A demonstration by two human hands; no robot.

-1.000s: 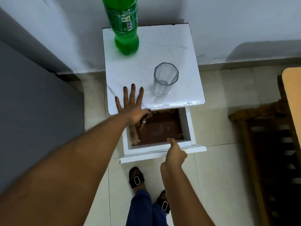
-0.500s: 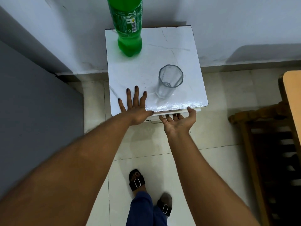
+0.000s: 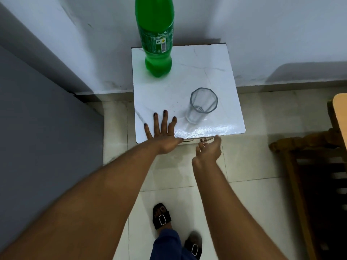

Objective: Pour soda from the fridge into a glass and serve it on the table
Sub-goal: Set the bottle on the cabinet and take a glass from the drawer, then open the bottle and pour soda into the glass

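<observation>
We see our left hand (image 3: 163,136) flat on the white counter (image 3: 187,87) at its near edge, fingers spread. Our right hand (image 3: 208,150) hovers just below that edge, fingers loosely apart, holding nothing. The counter stands against the pale wall, tiled floor around. The empty glass (image 3: 201,105) stands near the front; the green soda bottle (image 3: 156,38) stands upright at the back left.

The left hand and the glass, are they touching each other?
Apart. The head view shows the left hand flat on the table, white tabletop visible before the glass.
</observation>
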